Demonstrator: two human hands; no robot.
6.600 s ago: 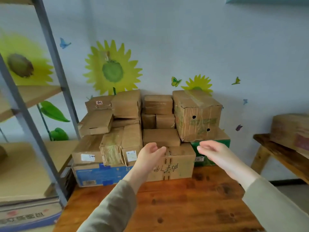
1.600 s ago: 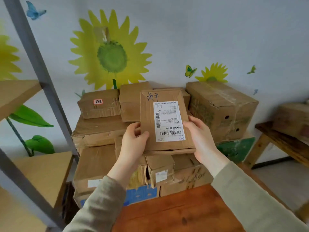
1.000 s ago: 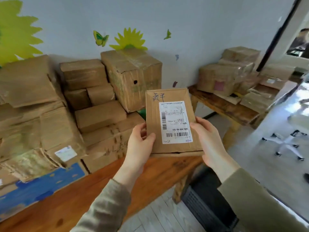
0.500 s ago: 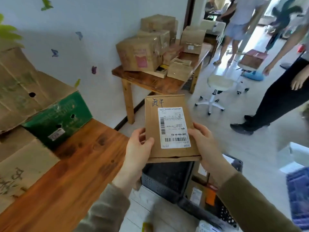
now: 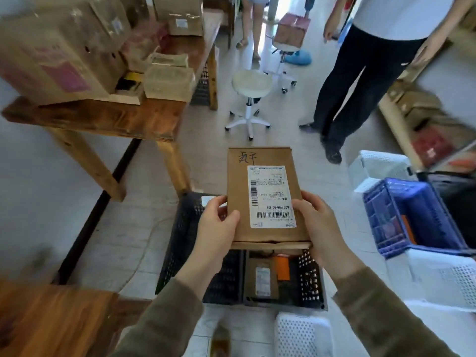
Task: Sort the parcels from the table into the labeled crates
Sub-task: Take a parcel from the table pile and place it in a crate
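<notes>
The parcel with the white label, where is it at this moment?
In the head view the parcel is at the centre, gripped by the left hand and the right hand, above the black crate on the floor.

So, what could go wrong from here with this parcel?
The left hand and right hand hold the parcel only at its near end, so it might tip forward. The black crate, blue crate and white crate sit close together, so it could land in the wrong one.
</notes>
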